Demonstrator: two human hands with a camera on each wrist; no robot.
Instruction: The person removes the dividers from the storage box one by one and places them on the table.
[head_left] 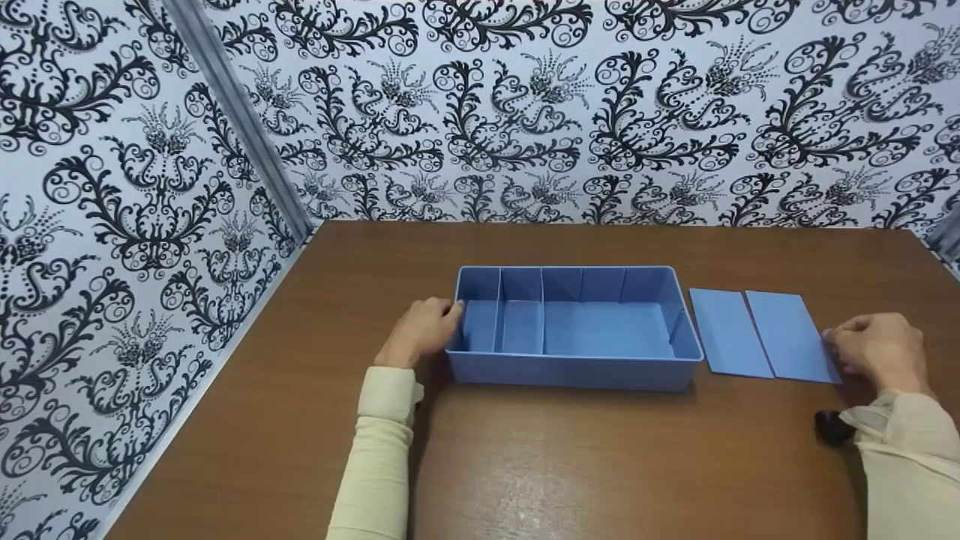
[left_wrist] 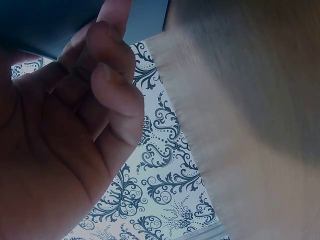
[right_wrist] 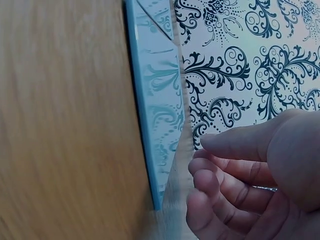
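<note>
A blue rectangular tray (head_left: 570, 371) stands in the middle of the table, with two thin dividers (head_left: 521, 311) upright across its left part. My left hand (head_left: 427, 326) grips the tray's left wall, fingertips at the rim; in the left wrist view its fingers (left_wrist: 117, 90) are curled beside the dark blue wall. Right of the tray, two flat blue panels (head_left: 731, 334) lie side by side. My right hand (head_left: 881, 349) is at the outer edge of the right panel (head_left: 795, 337). In the right wrist view its thumb and fingers are loosely bent, with a gap to the glossy panel (right_wrist: 157, 100).
The brown wooden table (head_left: 555, 457) reaches back to a wall (head_left: 525, 112) with black-and-white scroll pattern. Another patterned wall (head_left: 150, 187) borders the left side. A small black object (head_left: 832, 427) sits by the right cuff.
</note>
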